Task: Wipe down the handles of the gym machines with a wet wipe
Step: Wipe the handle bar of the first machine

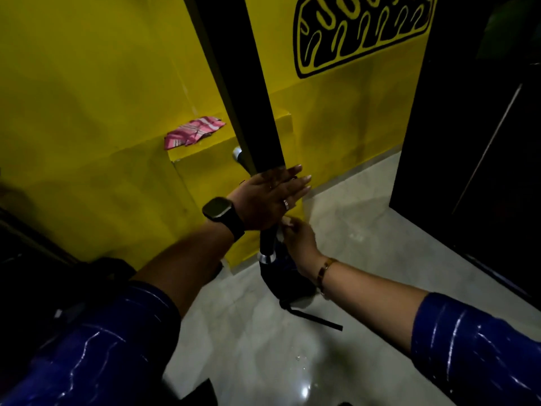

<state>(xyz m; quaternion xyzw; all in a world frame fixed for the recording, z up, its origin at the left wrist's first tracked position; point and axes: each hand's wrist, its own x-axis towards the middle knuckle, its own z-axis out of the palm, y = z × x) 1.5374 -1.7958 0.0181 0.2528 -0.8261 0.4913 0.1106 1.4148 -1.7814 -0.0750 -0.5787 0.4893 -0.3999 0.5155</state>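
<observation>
The right hand (298,238) curls in against the black handle (267,240) from its right side, fingertips pinching a small pale scrap onto the grip; in this dim light I take the scrap to be the wet wipe (280,235), though so little of it shows that I would not swear to it. The pinch sits just above the chrome collar (265,257), so the wipe is on the lower part of the grip, where palms would normally close; that looks like the reason for working there. Just above, the left hand (263,197) lies flat with fingers straight, gripping nothing, pressed against the foot of the black upright (260,112) and covering the top of the handle; I judge it is there to steady the part so it does not swing away under the rubbing. A watch (218,208) sits on the left wrist, a bracelet (326,269) on the right. Behind the upright a second chrome end (237,153) peeps out, likely another grip. A pink striped cloth (193,133) lies on the yellow ledge (205,150), well apart from the work; a black strap (311,317) trails on the pale floor (366,230) below the handle.
</observation>
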